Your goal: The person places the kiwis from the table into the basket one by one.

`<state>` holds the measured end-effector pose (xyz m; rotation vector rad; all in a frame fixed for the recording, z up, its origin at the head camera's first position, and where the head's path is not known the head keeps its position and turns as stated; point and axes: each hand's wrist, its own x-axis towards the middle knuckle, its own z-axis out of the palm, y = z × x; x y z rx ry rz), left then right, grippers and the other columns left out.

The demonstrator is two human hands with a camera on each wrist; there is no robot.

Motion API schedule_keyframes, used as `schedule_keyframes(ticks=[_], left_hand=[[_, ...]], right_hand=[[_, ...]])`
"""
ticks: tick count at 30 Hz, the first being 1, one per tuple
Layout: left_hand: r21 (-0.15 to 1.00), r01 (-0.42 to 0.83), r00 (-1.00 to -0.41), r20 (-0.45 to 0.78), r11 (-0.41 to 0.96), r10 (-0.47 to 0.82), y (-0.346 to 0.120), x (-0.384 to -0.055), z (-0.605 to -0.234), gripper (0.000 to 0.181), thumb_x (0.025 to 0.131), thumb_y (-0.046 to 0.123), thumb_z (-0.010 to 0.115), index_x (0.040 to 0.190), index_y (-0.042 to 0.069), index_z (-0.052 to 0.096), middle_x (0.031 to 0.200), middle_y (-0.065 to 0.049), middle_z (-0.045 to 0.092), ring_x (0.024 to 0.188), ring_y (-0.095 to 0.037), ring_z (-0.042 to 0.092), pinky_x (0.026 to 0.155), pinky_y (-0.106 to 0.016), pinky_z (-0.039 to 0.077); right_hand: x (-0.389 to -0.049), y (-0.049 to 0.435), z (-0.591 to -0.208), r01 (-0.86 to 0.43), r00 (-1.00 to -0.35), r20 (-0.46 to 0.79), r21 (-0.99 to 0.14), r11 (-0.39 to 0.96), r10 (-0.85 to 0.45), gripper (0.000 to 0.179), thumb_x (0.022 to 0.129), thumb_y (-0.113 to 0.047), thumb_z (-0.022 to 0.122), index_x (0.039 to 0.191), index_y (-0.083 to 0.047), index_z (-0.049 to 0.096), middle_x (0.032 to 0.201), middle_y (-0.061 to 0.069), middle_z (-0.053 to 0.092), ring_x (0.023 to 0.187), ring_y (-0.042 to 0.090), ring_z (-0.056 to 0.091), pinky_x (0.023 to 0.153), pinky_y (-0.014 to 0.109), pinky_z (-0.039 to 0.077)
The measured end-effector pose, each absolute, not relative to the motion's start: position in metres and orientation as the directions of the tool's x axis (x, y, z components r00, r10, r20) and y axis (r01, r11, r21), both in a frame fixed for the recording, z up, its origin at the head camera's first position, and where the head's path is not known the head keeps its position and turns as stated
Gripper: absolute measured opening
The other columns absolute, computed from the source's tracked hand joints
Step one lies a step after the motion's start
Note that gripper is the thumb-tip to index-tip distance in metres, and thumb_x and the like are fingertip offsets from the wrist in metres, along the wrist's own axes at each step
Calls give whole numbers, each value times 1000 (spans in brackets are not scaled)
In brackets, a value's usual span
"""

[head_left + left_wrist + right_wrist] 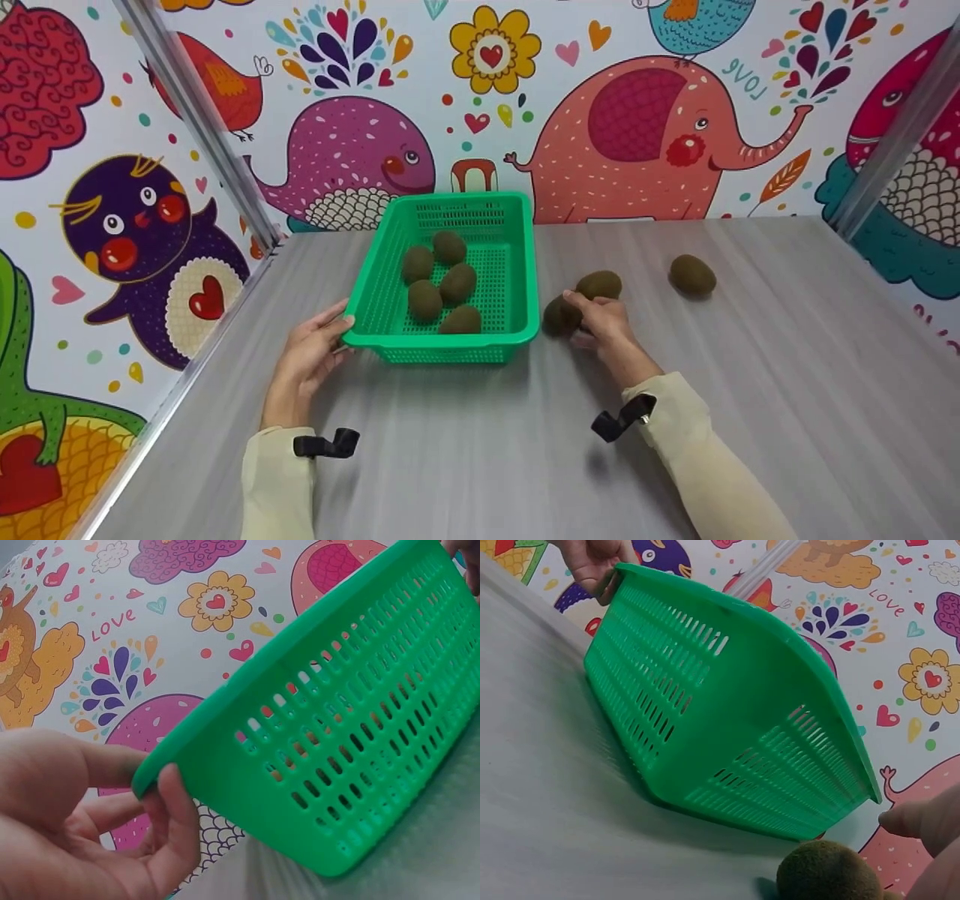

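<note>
A green plastic basket [442, 341] with slotted walls stands on the table, several brown kiwis [459, 283] inside it. My left hand [309, 360] pinches the rim at the basket's near left corner; the left wrist view shows digits on both sides of that rim. Just right of the basket, my right hand [606, 330] is at a kiwi [559, 319], its fingertips over the upper and lower right edges. In the right wrist view this kiwi [829, 874] is low in the frame, one digit [915, 821] showing above it. Whether the fingers grip it I cannot tell.
Another kiwi [600, 283] lies right behind the right fingertips, and one more kiwi [691, 276] sits farther right. A wall [480, 135] printed with cartoon animals closes off the table's back, and a similar panel [45, 225] stands on the left.
</note>
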<state>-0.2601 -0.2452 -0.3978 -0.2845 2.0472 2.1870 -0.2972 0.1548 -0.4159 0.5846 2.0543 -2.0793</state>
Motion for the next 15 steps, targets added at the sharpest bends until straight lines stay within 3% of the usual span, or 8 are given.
schedule_keyframes(ticks=[5, 15], left_hand=[[972, -221, -974, -224, -75, -25, -245, -260, -398, 57, 103, 18, 56, 156, 10, 36, 104, 11, 68, 83, -3, 63, 76, -22, 53], [973, -226, -973, -228, -55, -32, -246, -261, -400, 56, 104, 19, 56, 156, 11, 37, 108, 8, 66, 85, -4, 63, 78, -23, 54]], right_hand=[[-300, 148, -418, 394, -903, -386, -919, 3, 189, 86, 97, -31, 64, 157, 5, 14, 158, 25, 29, 144, 36, 39, 103, 48, 51], [-305, 143, -424, 391, -892, -371, -920, 31, 259, 83, 94, -28, 69, 152, 6, 21, 148, 24, 38, 134, 37, 49, 81, 40, 61]])
